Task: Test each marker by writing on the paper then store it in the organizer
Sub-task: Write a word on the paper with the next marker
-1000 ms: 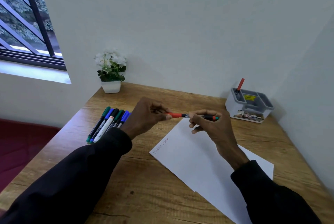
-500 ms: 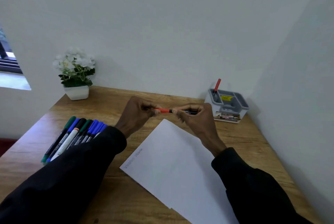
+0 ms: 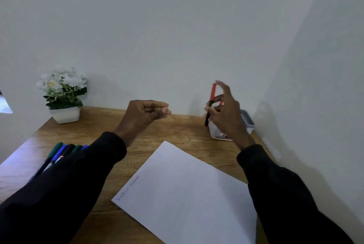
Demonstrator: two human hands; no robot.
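My right hand (image 3: 228, 117) grips a marker (image 3: 209, 105) with a red cap and black barrel, held nearly upright, cap up, just in front of the grey-and-white organizer (image 3: 248, 122) at the back right. That hand hides most of the organizer; a bit of a second red marker (image 3: 221, 103) shows behind the fingers. My left hand (image 3: 146, 114) hovers over the desk's middle, fingers curled and thumb against forefinger, holding nothing. The white paper (image 3: 189, 194) lies in front with small writing along its left edge. Several green, blue and black markers (image 3: 61, 150) lie at the left, partly under my left sleeve.
A white potted flower plant (image 3: 63, 96) stands at the back left corner of the wooden desk (image 3: 177, 129). White walls close in behind and on the right, right beside the organizer.
Both hands held the red-capped marker level between them. Now the left hand has let go, and the right hand has carried it rightward to the organizer, turned upright.
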